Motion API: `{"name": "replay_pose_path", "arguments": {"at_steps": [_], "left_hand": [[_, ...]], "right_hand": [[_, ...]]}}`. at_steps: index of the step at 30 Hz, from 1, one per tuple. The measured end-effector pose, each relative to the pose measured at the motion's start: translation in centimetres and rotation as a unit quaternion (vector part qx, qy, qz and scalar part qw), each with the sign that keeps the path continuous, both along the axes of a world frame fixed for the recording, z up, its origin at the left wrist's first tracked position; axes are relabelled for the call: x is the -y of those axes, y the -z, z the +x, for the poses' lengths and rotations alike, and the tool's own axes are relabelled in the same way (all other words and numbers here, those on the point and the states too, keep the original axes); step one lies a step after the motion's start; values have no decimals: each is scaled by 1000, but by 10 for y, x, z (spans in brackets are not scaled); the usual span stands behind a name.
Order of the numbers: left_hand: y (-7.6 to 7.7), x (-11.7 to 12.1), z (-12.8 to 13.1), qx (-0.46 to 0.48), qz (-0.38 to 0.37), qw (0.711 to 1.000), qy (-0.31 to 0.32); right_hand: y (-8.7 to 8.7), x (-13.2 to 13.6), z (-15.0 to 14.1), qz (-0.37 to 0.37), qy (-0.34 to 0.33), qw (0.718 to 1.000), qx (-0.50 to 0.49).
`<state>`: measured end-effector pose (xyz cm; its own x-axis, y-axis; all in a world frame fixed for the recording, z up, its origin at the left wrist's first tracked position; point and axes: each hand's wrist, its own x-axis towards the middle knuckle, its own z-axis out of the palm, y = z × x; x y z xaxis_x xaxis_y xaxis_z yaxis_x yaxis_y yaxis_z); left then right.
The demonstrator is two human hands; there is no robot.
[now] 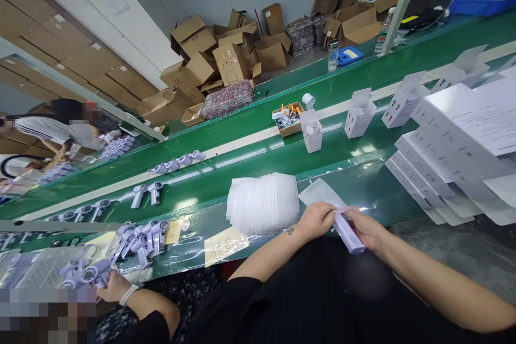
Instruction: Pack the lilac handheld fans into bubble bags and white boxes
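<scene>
Grips w/ R hand (365, 227) the side of a lavender handheld fan (349, 234), tilted, lower end toward the body, just above the near edge of the green workbench (193, 244). Pinches w/ L hand (318, 219) at the fan's upper end, on the near edge of a translucent wrap pouch (321, 193); exact finger contact partly hidden. Just L of the hands, see thick stack of white wrap pouches (264, 203), then yellow handwritten sheet (226, 245). Farther L, see pile of lavender fans (141, 242) and co-worker's hand (115, 286), w/ white wristband, on another fan (95, 271). To R, see stacked white cartons (429, 177); beyond, open white box (313, 137) beside small cardboard tray (289, 130) w/ orange pcs.
</scene>
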<state>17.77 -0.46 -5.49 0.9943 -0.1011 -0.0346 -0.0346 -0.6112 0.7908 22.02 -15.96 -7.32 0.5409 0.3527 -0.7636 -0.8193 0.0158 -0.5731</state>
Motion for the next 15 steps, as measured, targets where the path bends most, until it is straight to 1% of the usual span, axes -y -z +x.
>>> {"name": "replay_pose_path", "arguments": {"at_steps": [1, 2, 3, 4, 5, 6, 7, 8, 9, 10, 11, 13, 14, 15], "left_hand": [[-3, -2, 0, -15, -11, 1000, -2], [-5, -3, -2, -36, -22, 999, -9], [-7, -4, -4, -61, -32, 997, -17], [-8, -3, -7, -90, -39, 995, -26], [-9, -2, -10, -119, -45, 991, -32], [-10, 1, -13, -146, -54, 987, -33], [-10, 4, -15, -167, -66, 983, -31], [-11, 8, -17, -179, -80, 980, -25], [-12, 10, -17, -182, -97, 978, -20], [-13, 12, -16, -180, -115, 977, -20], [-16, 12, -14, -174, -133, 975, -29], [-26, 6, -6, -155, -170, 971, -70], [-32, 1, -1, -137, -193, 968, -87], [-39, -5, 5, -114, -217, 965, -92]], "right_hand": [[-2, 8, 4, -24, -47, 998, 26], [-5, 17, 8, -55, -100, 990, 80], [-8, 27, 11, -95, -152, 971, 157], [-12, 35, 12, -139, -201, 938, 245], [-16, 43, 12, -178, -237, 898, 326], [-19, 50, 11, -205, -256, 862, 386], [-22, 54, 9, -220, -268, 838, 421], [-25, 58, 7, -222, -275, 830, 432], [-28, 61, 5, -213, -282, 835, 423], [-31, 63, 4, -196, -280, 849, 403], [-35, 64, 4, -172, -268, 870, 375], [-45, 65, 7, -111, -216, 919, 310], [-51, 64, 9, -79, -183, 939, 281], [-57, 62, 11, -50, -154, 952, 260]]}}
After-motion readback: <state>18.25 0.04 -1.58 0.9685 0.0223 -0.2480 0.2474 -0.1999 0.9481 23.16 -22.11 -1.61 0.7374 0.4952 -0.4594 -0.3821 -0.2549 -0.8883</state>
